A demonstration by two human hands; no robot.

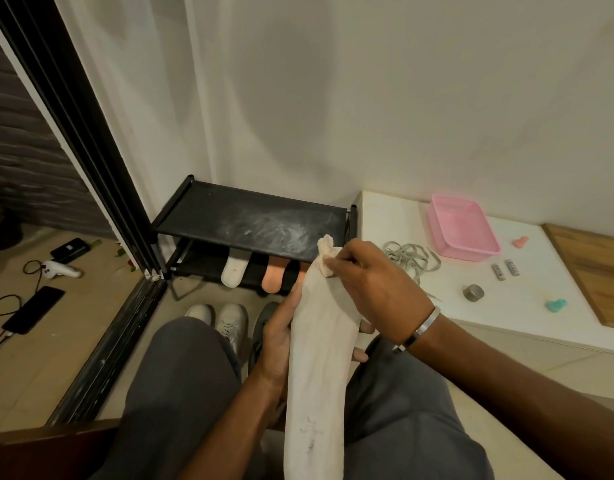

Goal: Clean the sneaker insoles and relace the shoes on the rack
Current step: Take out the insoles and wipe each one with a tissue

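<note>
**Gently does it: a light, bendy insole, held at the waist**

Leftmost, the left hand (pixel 276 344) curls round the pale insole (pixel 317 368), over the lap near the rack (pixel 250 221). It looks light and flexible, best supported mid-length. Rightward, the right hand (pixel 371 282) pinches a cloth (pixel 326 252) at its toe.

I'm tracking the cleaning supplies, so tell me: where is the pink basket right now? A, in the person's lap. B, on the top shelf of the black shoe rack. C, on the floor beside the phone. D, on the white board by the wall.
D: the pink basket sits on the white board against the wall, right of the black shoe rack, next to the loose laces.
</note>
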